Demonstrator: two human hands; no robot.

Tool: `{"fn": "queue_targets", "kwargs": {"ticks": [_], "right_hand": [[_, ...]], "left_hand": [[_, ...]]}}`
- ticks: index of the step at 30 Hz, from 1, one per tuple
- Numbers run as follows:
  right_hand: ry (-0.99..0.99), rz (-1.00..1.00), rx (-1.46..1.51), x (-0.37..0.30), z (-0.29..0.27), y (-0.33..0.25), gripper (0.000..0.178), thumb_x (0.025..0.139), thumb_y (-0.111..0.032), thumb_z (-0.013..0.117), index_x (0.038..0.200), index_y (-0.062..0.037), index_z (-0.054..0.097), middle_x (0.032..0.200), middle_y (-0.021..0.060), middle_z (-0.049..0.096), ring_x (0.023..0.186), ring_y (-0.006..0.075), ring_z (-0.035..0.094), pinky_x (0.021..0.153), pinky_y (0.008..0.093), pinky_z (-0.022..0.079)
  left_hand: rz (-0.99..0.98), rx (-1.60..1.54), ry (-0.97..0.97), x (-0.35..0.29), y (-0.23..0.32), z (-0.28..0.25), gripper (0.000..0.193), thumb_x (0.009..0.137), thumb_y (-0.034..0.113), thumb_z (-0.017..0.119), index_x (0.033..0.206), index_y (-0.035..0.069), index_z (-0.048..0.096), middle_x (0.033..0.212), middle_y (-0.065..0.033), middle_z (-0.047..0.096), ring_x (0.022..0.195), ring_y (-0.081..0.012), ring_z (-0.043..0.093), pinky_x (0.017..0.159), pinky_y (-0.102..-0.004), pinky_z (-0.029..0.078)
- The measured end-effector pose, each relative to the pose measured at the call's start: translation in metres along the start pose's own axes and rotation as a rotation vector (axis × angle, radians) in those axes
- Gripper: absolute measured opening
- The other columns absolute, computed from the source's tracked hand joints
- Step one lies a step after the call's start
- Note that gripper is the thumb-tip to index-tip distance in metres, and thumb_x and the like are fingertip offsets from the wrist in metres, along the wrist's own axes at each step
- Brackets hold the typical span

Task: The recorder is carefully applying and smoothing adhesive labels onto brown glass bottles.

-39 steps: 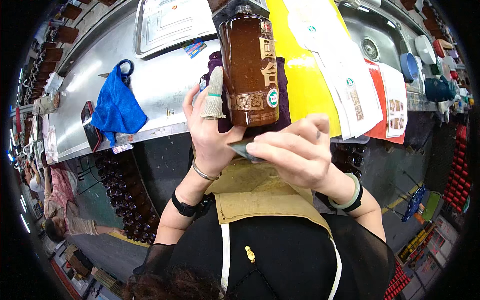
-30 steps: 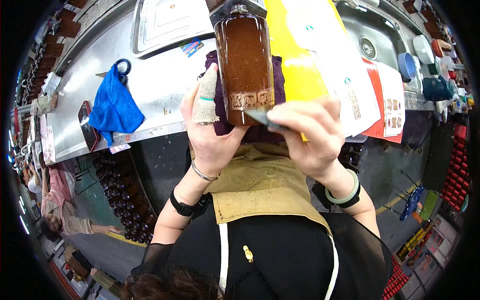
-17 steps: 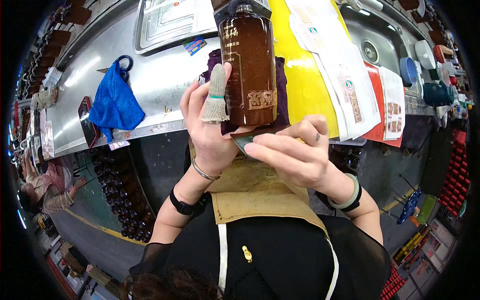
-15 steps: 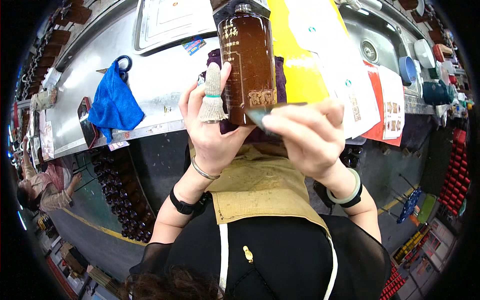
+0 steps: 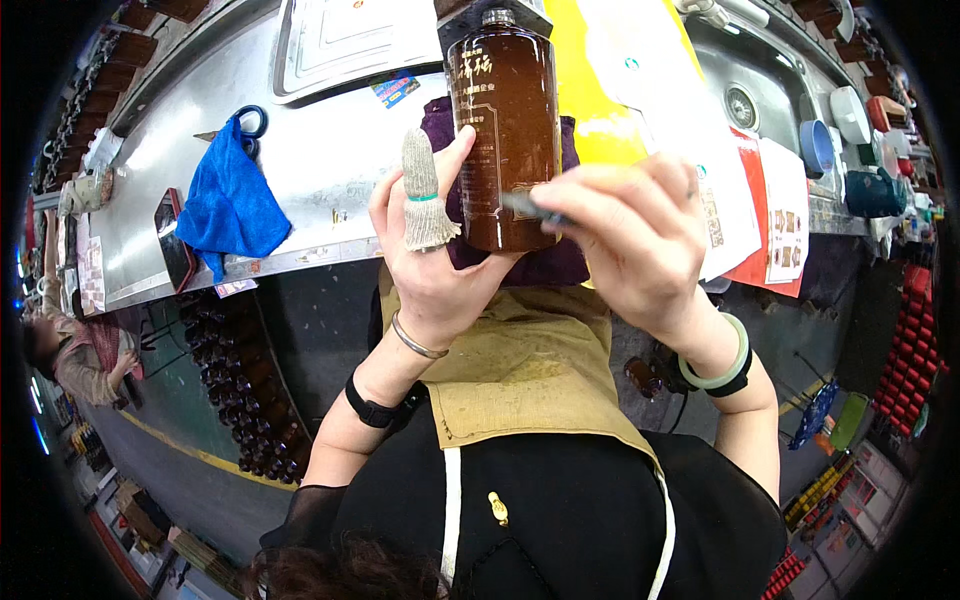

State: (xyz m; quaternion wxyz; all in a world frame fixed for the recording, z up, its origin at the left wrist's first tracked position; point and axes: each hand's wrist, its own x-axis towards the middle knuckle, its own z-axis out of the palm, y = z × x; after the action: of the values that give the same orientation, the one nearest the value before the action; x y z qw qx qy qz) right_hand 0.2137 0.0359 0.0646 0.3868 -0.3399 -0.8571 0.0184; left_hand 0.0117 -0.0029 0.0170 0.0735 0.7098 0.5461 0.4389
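Note:
A brown glass bottle (image 5: 520, 110) with gold lettering lies with its neck away from me, over a dark purple cloth (image 5: 567, 262). My left hand (image 5: 440, 270) grips its left side near the base, thumb by the bottom end. A knitted cover (image 5: 424, 190) with a green band sheathes one finger of that hand. Pinched in my right hand (image 5: 640, 240) is a small dark flat piece (image 5: 535, 209), like a scraper, against the bottle's lower front. Motion blurs it, and its exact kind cannot be made out. It hides part of the gold pattern there.
Left on the metal bench lie a blue cloth (image 5: 235, 200), scissors (image 5: 252, 122) and a phone (image 5: 174, 240). A white tray (image 5: 350, 45) is at the back. Yellow and white sheets (image 5: 610, 110) cover the right, beside a sink (image 5: 742, 70). Another person (image 5: 85, 345) is far left.
My right hand has moved slightly up and right, and the dark piece has shifted upward over the gold pattern. The bottle and my left hand have shifted slightly right in view.

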Motion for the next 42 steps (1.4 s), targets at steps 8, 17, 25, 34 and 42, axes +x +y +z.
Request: {"fn": "queue_targets", "kwargs": {"ticks": [8, 17, 25, 34, 42], "right_hand": [[-0.04, 0.143, 0.131, 0.013, 0.007, 0.003, 0.025, 0.078, -0.011, 0.078, 0.104, -0.0112, 0.076, 0.093, 0.0024, 0.072, 0.08, 0.0212, 0.063, 0.074, 0.0344, 0.047], [-0.121, -0.009, 0.289, 0.004, 0.01, -0.01, 0.028, 0.079, -0.013, 0.079, 0.106, -0.0116, 0.073, 0.089, -0.0005, 0.069, 0.076, 0.0188, 0.059, 0.074, 0.0336, 0.047], [-0.242, -0.228, 0.335, -0.002, 0.0, -0.02, 0.021, 0.082, -0.008, 0.078, 0.103, -0.0095, 0.077, 0.1, 0.0014, 0.074, 0.082, 0.0194, 0.063, 0.076, 0.0313, 0.048], [0.191, -0.197, -0.12, 0.065, 0.039, 0.07, 0.02, 0.082, -0.017, 0.076, 0.101, -0.0188, 0.073, 0.096, -0.0039, 0.069, 0.083, 0.0204, 0.059, 0.08, 0.0365, 0.045], [0.121, -0.033, 0.1, 0.073, 0.035, 0.072, 0.022, 0.087, -0.017, 0.077, 0.107, -0.0095, 0.071, 0.093, 0.006, 0.069, 0.086, 0.0283, 0.066, 0.076, 0.0409, 0.051]], "left_hand": [[-0.008, -0.169, 0.02, -0.002, -0.007, 0.006, 0.077, 0.071, 0.02, 0.091, 0.139, 0.002, 0.06, 0.137, -0.0111, 0.066, 0.123, -0.0298, 0.058, 0.108, -0.044, 0.039], [0.015, -0.107, -0.108, -0.009, -0.019, -0.002, 0.084, 0.073, 0.014, 0.088, 0.145, -0.007, 0.05, 0.145, -0.0207, 0.059, 0.131, -0.0393, 0.055, 0.114, -0.0461, 0.039], [-0.065, -0.246, -0.033, -0.015, -0.022, 0.008, 0.089, 0.074, 0.014, 0.089, 0.149, -0.008, 0.045, 0.148, -0.0215, 0.057, 0.136, -0.0386, 0.052, 0.115, -0.0464, 0.039], [-0.04, -0.243, -0.217, -0.02, -0.036, -0.003, 0.095, 0.075, 0.003, 0.081, 0.156, -0.008, 0.032, 0.156, -0.0238, 0.049, 0.147, -0.038, 0.041, 0.121, -0.0478, 0.023], [0.027, -0.198, -0.312, -0.011, -0.041, -0.006, 0.099, 0.072, -0.001, 0.078, 0.158, -0.008, 0.028, 0.153, -0.024, 0.05, 0.139, -0.0371, 0.047, 0.121, -0.0476, 0.02]]}}
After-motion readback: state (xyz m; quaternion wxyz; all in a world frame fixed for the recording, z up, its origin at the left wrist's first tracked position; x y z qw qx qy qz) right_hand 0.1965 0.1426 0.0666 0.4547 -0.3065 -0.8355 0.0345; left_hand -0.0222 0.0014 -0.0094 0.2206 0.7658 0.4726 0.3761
